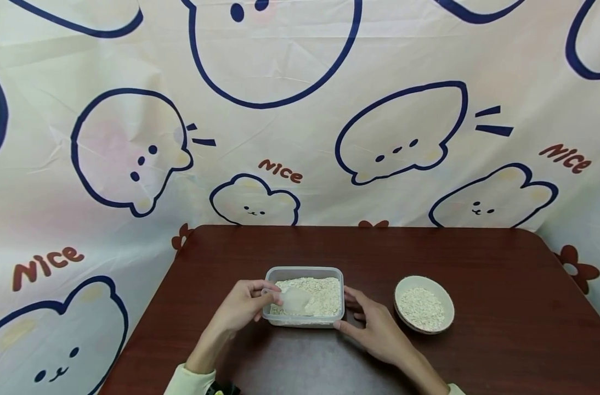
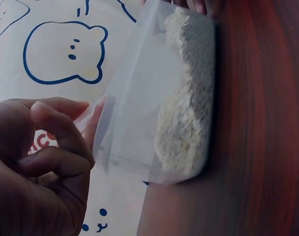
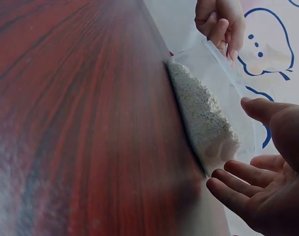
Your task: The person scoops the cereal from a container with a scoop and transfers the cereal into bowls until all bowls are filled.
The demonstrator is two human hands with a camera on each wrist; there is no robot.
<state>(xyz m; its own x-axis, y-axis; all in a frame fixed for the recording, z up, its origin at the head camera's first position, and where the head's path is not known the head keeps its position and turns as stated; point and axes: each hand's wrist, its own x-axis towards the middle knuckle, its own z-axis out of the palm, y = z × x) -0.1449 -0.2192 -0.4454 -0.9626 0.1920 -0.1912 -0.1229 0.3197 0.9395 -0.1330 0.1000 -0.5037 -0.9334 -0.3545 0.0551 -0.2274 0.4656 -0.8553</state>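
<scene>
Oat flakes (image 1: 324,299) lie in both tub (image 1: 304,324) and bowl (image 1: 448,307) on the bench (image 1: 502,285), so scooping looks partway, plenty remaining, the left hand (image 1: 242,305) pinching a scoop (image 1: 296,302), the right hand (image 1: 377,330) spread beside the tub.

The left hand (image 1: 239,307) pinches between thumb and bent fingers. The right hand (image 1: 377,329) holds its thumb apart from loosely extended fingers.
</scene>
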